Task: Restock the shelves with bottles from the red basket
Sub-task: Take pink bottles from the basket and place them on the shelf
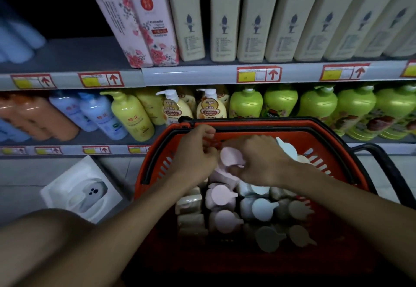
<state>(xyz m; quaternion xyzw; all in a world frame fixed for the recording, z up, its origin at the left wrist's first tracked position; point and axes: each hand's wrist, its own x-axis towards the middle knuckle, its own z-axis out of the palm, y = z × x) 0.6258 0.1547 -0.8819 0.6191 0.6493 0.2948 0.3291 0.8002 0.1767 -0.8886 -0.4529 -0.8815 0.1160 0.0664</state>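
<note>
Head view. Red basket sits in front of the shelving, packed with upright pump bottles seen from above: pink, pale blue and beige caps in rows. Both hands are down in its far end. Left hand and right hand converge on one pink pump bottle at the top of the pink row. The right hand's grip is wrapped over the cap and neck, holding it. The left hand's grip is curled at the bottle's left side; I cannot tell whether it clamps the bottle or only steadies it.

Risks, as judgement: the bottles are wedged tight, so lifting this one may drag or topple a neighbour. A hold on the pump head alone could slip or twist the pump. The basket rim and black handle lie near the lift path and could catch the bottle. The light is dim and the picture is blurred towards the left, so matching the bottle to its shelf slot may go wrong.

Pose: both forearms extend forward and down from the lower frame, wrists angled inward, knuckles up. Left forearm crosses the basket's near-left corner.

Upper shelf has bare space left of the pink floral bottles, a likely target.
</note>
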